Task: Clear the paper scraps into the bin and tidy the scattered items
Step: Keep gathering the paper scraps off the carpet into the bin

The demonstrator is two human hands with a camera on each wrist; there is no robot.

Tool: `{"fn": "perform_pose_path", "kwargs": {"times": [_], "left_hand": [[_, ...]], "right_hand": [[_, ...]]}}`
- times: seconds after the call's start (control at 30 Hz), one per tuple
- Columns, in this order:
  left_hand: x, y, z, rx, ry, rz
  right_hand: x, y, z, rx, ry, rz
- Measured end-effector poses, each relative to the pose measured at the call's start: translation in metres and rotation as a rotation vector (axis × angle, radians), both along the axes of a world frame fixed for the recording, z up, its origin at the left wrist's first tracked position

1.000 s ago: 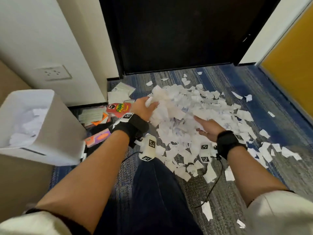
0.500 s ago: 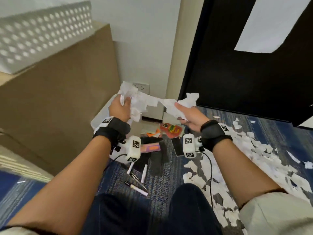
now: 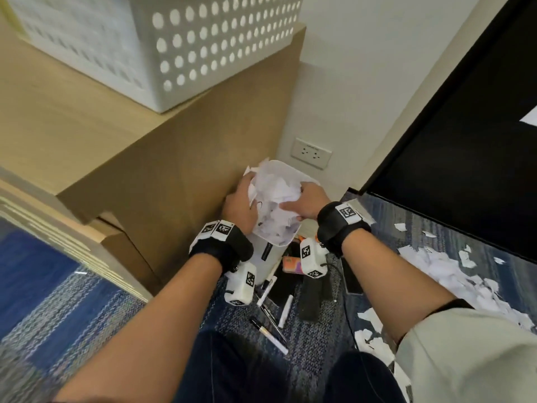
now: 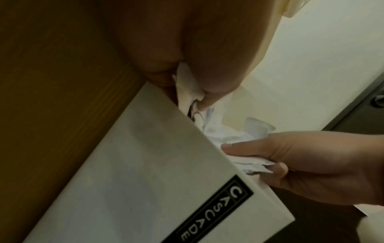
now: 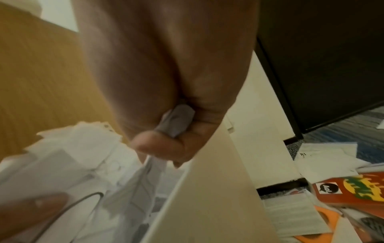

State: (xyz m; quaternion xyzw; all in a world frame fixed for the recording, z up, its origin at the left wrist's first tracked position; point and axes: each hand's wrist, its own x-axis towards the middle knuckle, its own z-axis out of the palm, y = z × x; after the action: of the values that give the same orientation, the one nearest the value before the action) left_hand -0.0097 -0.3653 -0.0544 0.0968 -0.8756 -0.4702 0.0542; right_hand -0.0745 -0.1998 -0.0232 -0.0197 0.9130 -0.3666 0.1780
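Now, in the head view, both hands are over the white bin (image 3: 286,239), which stands on the carpet against the wooden cabinet (image 3: 174,158); a second ago they were still gathering at the pile in front of the door. The left hand (image 3: 239,206) and right hand (image 3: 308,203) press a bundle of paper scraps (image 3: 274,199) between them at the bin's mouth, fingers curled into the paper. More scraps (image 3: 453,274) lie on the carpet to the right, and pens (image 3: 273,286) and a small orange card (image 3: 292,263) sit beside the bin's base, so I judge the tidying has not begun.

From the left wrist, the left hand's thumb (image 4: 209,92) and fingers pinch crumpled paper just inside the bin's rim; the right hand reaches in opposite, gripping scraps too.

From the right wrist, the right hand's thumb (image 5: 158,144) and fingers clamp a folded scrap (image 5: 178,121) above the bin's contents. The load looks ready to release, with further handfuls to follow.
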Motion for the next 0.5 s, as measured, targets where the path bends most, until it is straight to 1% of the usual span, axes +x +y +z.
{"fn": "perform_pose_path", "kwargs": {"times": [0.07,0.1,0.2,0.27,0.4,0.43,0.5], "left_hand": [[0.0,-0.001,-0.001,-0.003,0.023,-0.021],[0.001,-0.001,-0.001,-0.048,0.019,-0.042],[-0.001,0.0,-0.006,-0.215,-0.033,-0.095],[-0.003,0.0,-0.009,-0.261,-0.051,-0.087],[-0.001,0.011,-0.011,-0.533,-0.113,-0.146],[-0.001,0.012,-0.012,-0.574,-0.118,-0.157],[0.0,0.013,-0.014,-0.549,-0.108,-0.139]], "right_hand": [[-0.004,-0.004,-0.005,-0.054,-0.021,-0.011],[-0.006,-0.005,-0.008,-0.064,-0.015,-0.003],[-0.012,-0.004,-0.012,0.005,0.091,0.062],[-0.015,0.001,-0.015,0.0,0.138,0.063],[-0.014,0.005,-0.019,0.046,0.22,0.08],[-0.013,0.004,-0.021,0.045,0.254,0.08],[-0.013,0.002,-0.021,0.028,0.315,0.058]]}}
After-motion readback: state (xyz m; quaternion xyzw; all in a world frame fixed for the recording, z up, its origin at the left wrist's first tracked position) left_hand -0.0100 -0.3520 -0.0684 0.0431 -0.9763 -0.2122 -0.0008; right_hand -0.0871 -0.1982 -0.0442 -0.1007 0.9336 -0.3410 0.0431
